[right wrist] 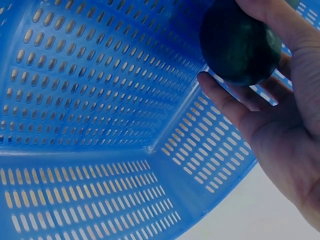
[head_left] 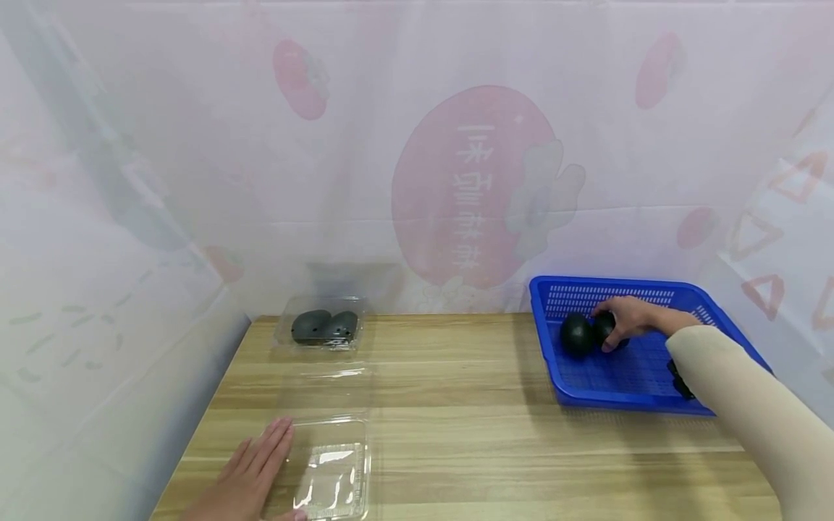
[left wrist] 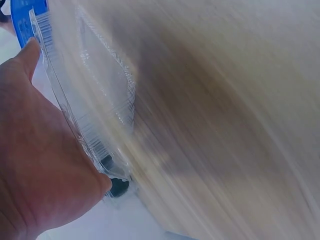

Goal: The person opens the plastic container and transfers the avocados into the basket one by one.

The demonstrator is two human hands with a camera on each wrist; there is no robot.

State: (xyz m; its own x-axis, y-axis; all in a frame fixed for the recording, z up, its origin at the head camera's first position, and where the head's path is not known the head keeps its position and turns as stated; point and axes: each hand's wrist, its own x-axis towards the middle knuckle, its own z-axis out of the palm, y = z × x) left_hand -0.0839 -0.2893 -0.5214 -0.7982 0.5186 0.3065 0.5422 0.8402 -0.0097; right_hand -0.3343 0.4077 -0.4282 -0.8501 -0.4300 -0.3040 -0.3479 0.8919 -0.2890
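At the right, my right hand (head_left: 633, 318) grips a dark green avocado (head_left: 604, 328) inside the blue basket (head_left: 619, 399), thumb on the near side and fingers on the far side. Another avocado (head_left: 576, 335) lies just left of it. In the right wrist view the gripped avocado (right wrist: 240, 47) looks smooth and rounded, with fingers curled beneath. My left hand (head_left: 244, 474) rests at the left side of an opened clear plastic clamshell box (head_left: 362, 470), its fingers straight. The left wrist view shows thumb and fingertips touching the rim of this box (left wrist: 70, 112).
A closed clear box (head_left: 283, 333) with two avocados (head_left: 313, 325) inside stands at the table's back left. Something black (head_left: 680, 380) lies in the basket's right part, partly behind the sleeve. Printed cloth (head_left: 365, 181) hangs behind and beside the wooden table (head_left: 456, 434).
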